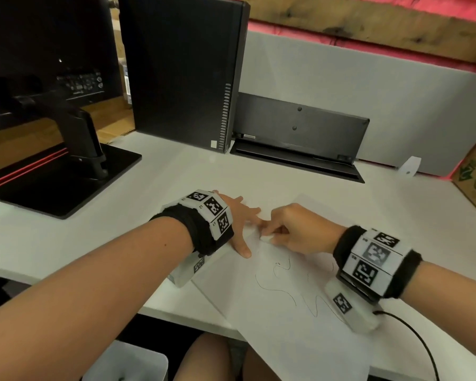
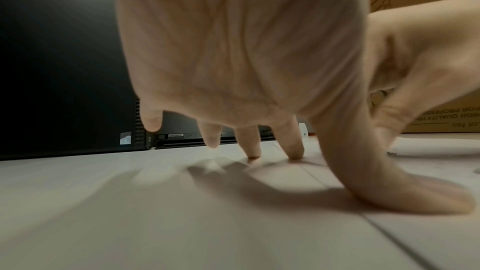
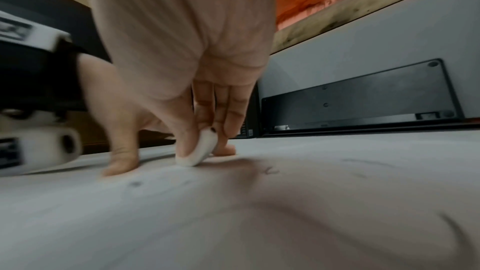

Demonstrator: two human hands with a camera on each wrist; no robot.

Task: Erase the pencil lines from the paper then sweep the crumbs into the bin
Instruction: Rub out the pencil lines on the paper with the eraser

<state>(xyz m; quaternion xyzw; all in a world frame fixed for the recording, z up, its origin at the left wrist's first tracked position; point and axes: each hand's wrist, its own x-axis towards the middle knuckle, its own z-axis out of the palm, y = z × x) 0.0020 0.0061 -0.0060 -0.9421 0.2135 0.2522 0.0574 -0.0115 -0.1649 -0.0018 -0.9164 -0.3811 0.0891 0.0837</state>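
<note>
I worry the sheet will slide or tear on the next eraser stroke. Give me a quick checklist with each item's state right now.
1. Paper pinned: the left hand presses it with spread fingers and thumb. Ok.
2. Eraser gripped: the right hand pinches it between thumb and fingers. Ok.
3. Eraser touching the sheet: its lower edge meets the paper. Ok.
4. Lines left to erase: wavy pencil lines remain near the right wrist. Not ok.
5. Paper fully supported: its near corner overhangs the desk edge. Not ok.
6. Bin ready below the desk edge: only partly in view. Cannot tell.
</note>
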